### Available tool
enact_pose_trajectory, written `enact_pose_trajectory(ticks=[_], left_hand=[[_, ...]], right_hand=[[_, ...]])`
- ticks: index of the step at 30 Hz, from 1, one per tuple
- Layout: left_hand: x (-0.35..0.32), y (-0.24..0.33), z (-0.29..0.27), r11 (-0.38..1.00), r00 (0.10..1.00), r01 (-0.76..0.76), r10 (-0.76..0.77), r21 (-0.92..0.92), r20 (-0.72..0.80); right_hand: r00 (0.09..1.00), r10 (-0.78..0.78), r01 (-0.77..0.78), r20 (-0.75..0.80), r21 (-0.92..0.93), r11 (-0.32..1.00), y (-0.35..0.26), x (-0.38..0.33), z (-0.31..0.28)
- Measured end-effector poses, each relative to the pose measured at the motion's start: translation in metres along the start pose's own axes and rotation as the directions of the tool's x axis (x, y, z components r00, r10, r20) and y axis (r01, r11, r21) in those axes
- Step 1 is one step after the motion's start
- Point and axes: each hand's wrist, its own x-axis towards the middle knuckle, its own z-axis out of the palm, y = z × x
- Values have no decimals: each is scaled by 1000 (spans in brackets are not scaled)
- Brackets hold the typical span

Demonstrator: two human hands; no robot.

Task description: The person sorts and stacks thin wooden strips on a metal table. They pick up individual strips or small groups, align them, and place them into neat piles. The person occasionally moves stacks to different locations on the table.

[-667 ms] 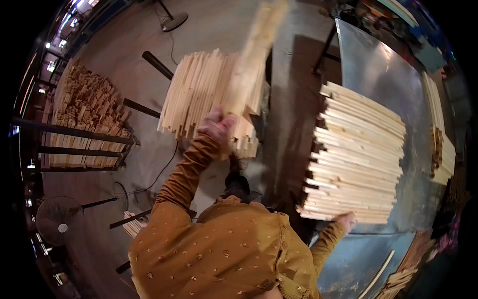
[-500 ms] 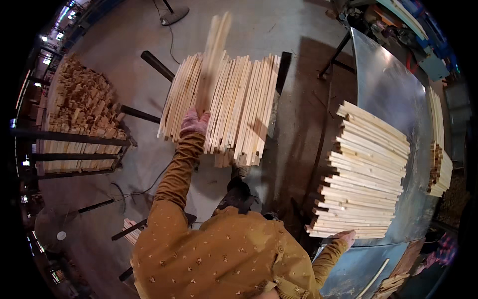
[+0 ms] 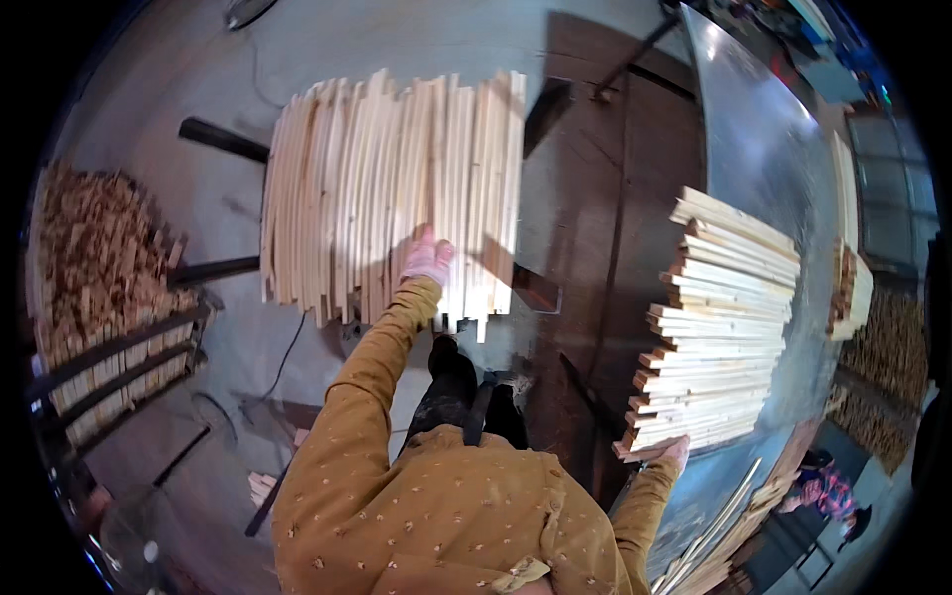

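My left hand (image 3: 428, 260), in a pale pink glove, is on the near part of a broad layer of wooden strips (image 3: 327, 188). Its fingers are bent over the strips, which lie side by side, their long ends pointing away from me. Off to my right, my right hand (image 3: 676, 452) is at the near edge of a second stack of wooden strips (image 3: 724, 327). Its fingers curl against the nearest strips, partly hidden. This second stack lies crosswise, its left ends uneven.
The right stack rests on a shiny metal table (image 3: 754, 109). Dark metal bars (image 3: 223, 139) stick out left of the middle layer. A rack of short wood pieces (image 3: 99, 258) stands at far left. More strips (image 3: 848, 288) lie at far right. A person (image 3: 828, 493) is at lower right.
My left hand has lowered the raised strips onto the middle layer and moved slightly right. My right hand stays by the right stack's near edge. The whole view has shifted.
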Motion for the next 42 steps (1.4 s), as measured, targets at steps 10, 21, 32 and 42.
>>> enact_pose_trajectory(ticks=[10, 21, 32, 42], left_hand=[[42, 28, -19, 865, 988, -155, 143, 477, 60], [-159, 266, -16, 465, 831, -546, 405, -697, -380], [-307, 425, 236, -58, 372, -857, 619, 512, 692], [-271, 418, 250, 78, 547, -762, 609, 643, 574]], right_hand=[[989, -116, 113, 88, 42, 993, -4, 4, -25], [894, -264, 387, 361, -328, 862, -28, 52, -46], [630, -322, 551, 707, -114, 827, -133, 59, -24], [439, -858, 844, 267, -451, 291, -76, 238, -143]])
